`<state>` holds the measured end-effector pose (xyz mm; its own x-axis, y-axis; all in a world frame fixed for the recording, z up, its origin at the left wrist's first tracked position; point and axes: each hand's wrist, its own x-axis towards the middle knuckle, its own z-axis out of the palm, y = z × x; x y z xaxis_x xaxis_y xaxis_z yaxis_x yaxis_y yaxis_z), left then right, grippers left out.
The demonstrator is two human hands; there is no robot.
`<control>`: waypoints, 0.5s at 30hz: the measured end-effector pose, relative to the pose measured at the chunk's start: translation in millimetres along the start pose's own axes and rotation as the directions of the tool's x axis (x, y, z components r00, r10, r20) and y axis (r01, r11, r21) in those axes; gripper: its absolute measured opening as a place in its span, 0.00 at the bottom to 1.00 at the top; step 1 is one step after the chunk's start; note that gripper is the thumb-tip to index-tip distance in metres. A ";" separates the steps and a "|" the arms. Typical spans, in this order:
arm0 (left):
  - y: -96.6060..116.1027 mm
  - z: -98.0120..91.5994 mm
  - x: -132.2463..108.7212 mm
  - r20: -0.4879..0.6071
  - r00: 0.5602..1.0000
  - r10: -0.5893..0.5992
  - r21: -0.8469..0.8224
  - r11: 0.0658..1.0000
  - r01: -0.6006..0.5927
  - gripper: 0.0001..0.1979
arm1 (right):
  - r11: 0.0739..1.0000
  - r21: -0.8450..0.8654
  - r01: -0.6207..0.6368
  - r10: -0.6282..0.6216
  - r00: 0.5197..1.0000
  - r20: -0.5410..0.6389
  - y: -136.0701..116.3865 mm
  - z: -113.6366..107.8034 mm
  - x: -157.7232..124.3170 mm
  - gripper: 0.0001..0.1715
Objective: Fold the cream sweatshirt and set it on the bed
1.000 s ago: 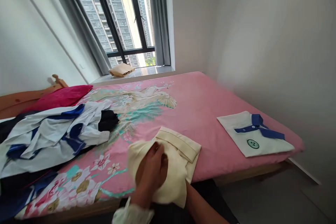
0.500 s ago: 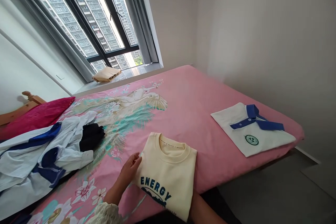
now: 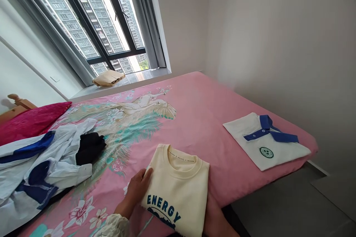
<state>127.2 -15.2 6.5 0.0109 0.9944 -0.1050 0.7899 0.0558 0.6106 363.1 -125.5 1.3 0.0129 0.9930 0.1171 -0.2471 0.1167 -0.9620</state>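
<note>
Presently, the tee (image 3: 183,189), folded and cream, was at the near edge of the bed (image 3: 194,118), collar (image 3: 182,163) away from the wearer, "ENERGY" print (image 3: 164,207) face up. Left hand (image 3: 137,187) pinched the tee's left edge, thumb along the front; fingertips behind could not be made out. Right hand was hidden by the tee, only the forearm (image 3: 221,220) showing at its lower right; whether that hand was spread or closed could not be told. Polo (image 3: 250,126), white with blue collar and green badge, lay folded, right of the tee and apart from it. Left of the tee, well apart: white-and-blue clothes (image 3: 62,170), rumpled, beside black cloth (image 3: 90,148); red pillow (image 3: 33,120) farther left, beyond them.
</note>
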 end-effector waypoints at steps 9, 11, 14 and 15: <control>26.5 -1.1 50.1 0.083 0.991 0.107 -0.122 0.988 -0.097 0.22 | 0.835 0.357 -0.418 0.489 0.862 -0.135 -3.8 -34.9 -9.4 0.34; 28.9 0.8 47.0 0.030 0.993 0.110 -0.119 0.987 -0.106 0.21 | 0.886 0.268 -0.379 0.444 0.860 -0.251 1.8 -38.2 -1.8 0.35; 33.9 0.4 37.5 -0.070 0.990 0.122 -0.097 0.987 -0.128 0.21 | 0.940 0.144 -0.308 0.339 0.883 -0.325 7.9 -42.7 9.7 0.33; 36.1 0.2 35.7 -0.100 0.987 0.128 -0.086 0.987 -0.137 0.20 | 0.951 0.117 -0.287 0.310 0.890 -0.333 8.8 -44.1 13.1 0.32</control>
<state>156.2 22.3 24.7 0.0509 0.9973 0.0532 0.7253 -0.0735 0.6844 403.8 -110.7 -16.5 0.2580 0.9258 -0.2762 -0.3522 -0.1761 -0.9192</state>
